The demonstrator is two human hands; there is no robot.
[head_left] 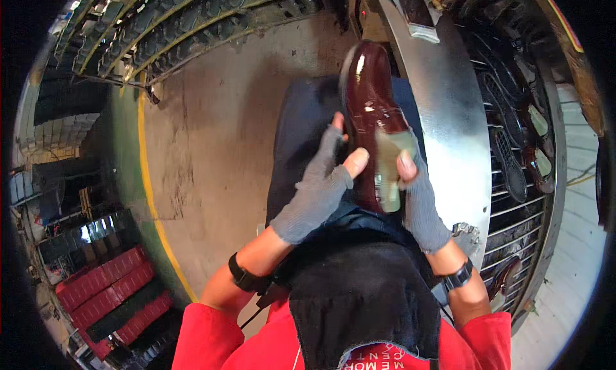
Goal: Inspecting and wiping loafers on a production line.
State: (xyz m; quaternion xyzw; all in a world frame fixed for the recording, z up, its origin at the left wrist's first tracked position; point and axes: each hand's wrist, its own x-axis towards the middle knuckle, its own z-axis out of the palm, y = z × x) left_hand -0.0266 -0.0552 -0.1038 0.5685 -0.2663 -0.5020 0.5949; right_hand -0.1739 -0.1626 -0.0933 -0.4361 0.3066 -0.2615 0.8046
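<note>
Head view. We record a glossy dark-red shoe (371, 107) held over the person's lap, toe pointing away from the body, its heel end toward the chest. It sits above a dark blue apron (301, 126) spread across the knees.

The left hand (321, 187), in a grey fingerless glove, is curled against the left side of the shoe; the bare thumb tip and fingertips press on the upper, so the hand grips the shoe rather than lying flat or spread.

The right hand (417, 197), gloved alike, closes on the shoe's right side near the opening. Its thumb presses a pale greenish pad (390, 171) against the shoe at that point. We cannot tell how the hidden fingers lie behind the shoe.

Each wrist carries a black band. A black cloth (359, 299) lies over the lap just below the hands, above red sleeves (212, 338).

To the right stands a curved metal panel (449, 113), and beyond it a wire rack (513, 158) holding dark shoe soles. To the left, bare concrete floor (218, 133) bordered by a yellow line (149, 177); red crates (109, 286) sit at lower left.
</note>
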